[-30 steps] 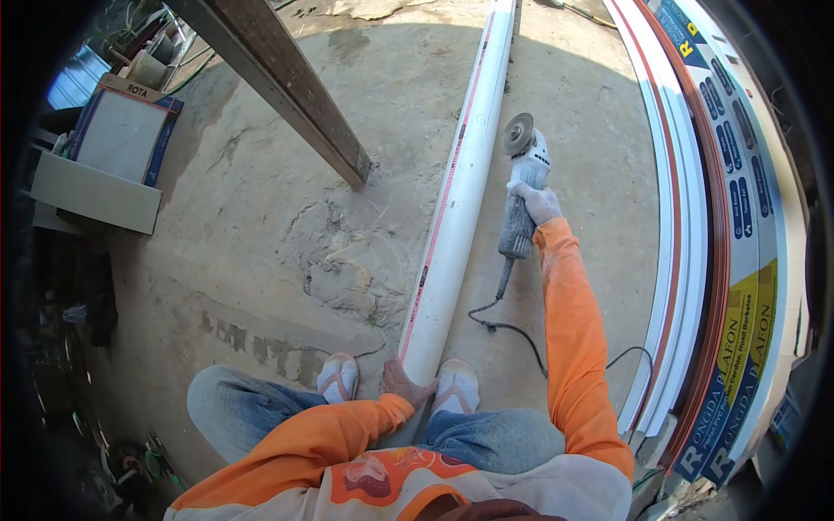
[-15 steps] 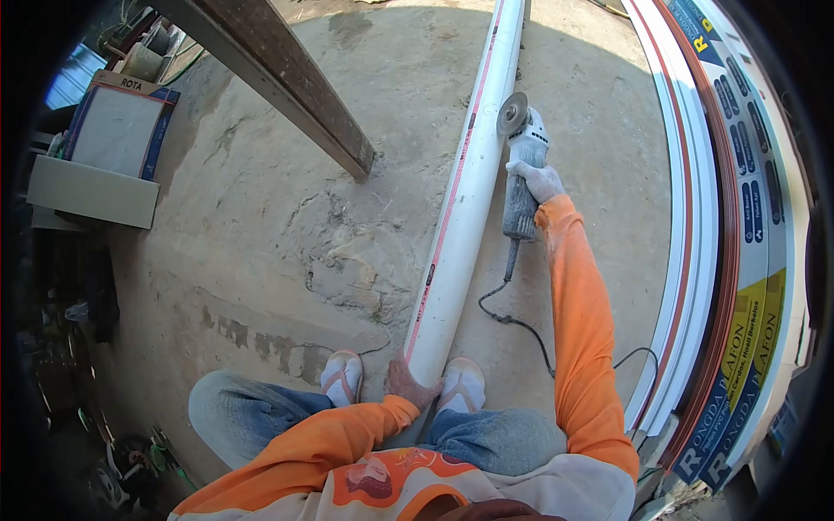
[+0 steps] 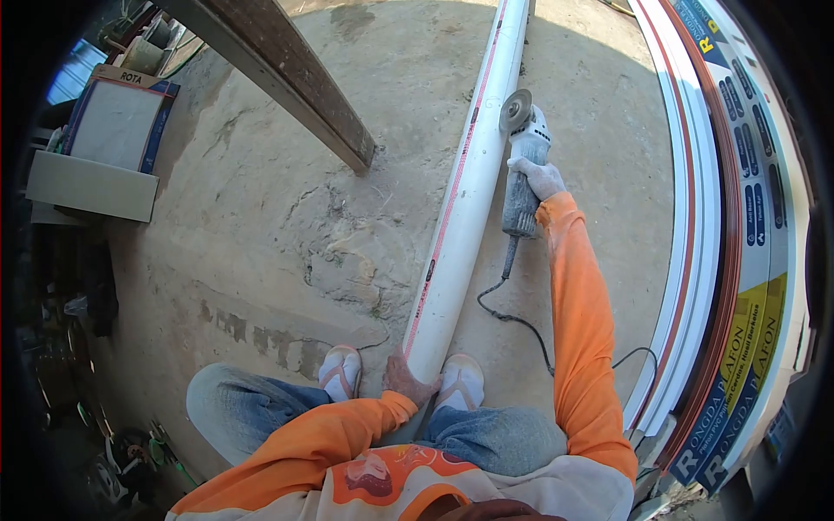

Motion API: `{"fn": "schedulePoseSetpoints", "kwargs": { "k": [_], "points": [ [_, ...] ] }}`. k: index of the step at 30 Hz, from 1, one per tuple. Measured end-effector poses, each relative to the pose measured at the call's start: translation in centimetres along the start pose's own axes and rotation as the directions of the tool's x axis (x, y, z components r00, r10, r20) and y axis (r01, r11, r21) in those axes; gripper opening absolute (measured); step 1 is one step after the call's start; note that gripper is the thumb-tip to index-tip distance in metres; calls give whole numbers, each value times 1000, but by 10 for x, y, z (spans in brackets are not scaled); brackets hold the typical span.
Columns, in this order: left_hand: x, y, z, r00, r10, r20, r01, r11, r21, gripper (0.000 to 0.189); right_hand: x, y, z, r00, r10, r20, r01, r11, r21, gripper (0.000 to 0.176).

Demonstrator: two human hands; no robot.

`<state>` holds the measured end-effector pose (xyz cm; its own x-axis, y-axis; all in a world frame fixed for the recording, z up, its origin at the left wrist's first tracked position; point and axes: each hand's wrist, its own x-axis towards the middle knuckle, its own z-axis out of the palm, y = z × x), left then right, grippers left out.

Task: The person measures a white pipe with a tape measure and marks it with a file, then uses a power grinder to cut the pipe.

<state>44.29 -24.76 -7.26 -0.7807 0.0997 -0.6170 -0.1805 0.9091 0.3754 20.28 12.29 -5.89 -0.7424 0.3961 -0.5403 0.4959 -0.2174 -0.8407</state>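
A long white pipe (image 3: 466, 195) with a red printed line lies on the concrete, running from between my feet to the far edge of the view. My left hand (image 3: 408, 379) is wrapped round its near end, partly hidden by the sleeve. In my gloved right hand (image 3: 540, 177) is an angle grinder (image 3: 520, 204), gripped round its body to the right of the pipe. The grinder's round disc (image 3: 515, 110) overlaps the pipe's right side in this view. From its rear a black cord (image 3: 512, 318) trails over the floor, passing behind my right forearm.
A brown post (image 3: 287, 87) stands on the floor left of the pipe. Long white strips (image 3: 695, 217) and printed PLAFON cartons (image 3: 754, 339) line the right side. A ROTA box (image 3: 113, 130) sits at the left. My sandalled feet flank the pipe's near end.
The grinder and my right hand have shifted very slightly upward in the view. My left hand keeps its hold on the pipe's near end.
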Motion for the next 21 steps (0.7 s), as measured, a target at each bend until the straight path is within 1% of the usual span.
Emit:
{"fn": "schedulePoseSetpoints", "kwargs": {
  "k": [2,7,10,12,14,16,18,21],
  "points": [
    [2,1,-1,999,-25,44,25,1000,6,110,-6,-1,1,1000,12,-4,-12,1000,2,43],
    [1,4,-3,999,-24,37,25,999,-23,110,-6,7,0,1000,28,0,-28,999,21,43],
    [2,4,-4,999,-24,37,25,1000,-17,111,-10,7,1,999,43,15,-43,999,25,47],
    [1,3,-2,999,-26,34,26,1000,-16,111,-16,4,1,1000,2,-10,-3,997,-73,49],
    [0,1,1,1000,-20,-6,20,1000,-7,112,-19,3,1,1000,3,-10,-4,997,-75,46],
    [0,0,2,1000,-22,-13,22,1000,-3,112,-20,4,2,1000,2,-6,-3,997,-77,44],
    [-1,1,3,1000,-23,-18,23,1000,0,111,-25,3,4,1000,-16,-7,15,993,-113,50],
    [-1,1,2,1000,-8,-27,8,1000,-9,111,-39,-4,8,1000,-18,-9,17,996,-82,50]
  ]
}}
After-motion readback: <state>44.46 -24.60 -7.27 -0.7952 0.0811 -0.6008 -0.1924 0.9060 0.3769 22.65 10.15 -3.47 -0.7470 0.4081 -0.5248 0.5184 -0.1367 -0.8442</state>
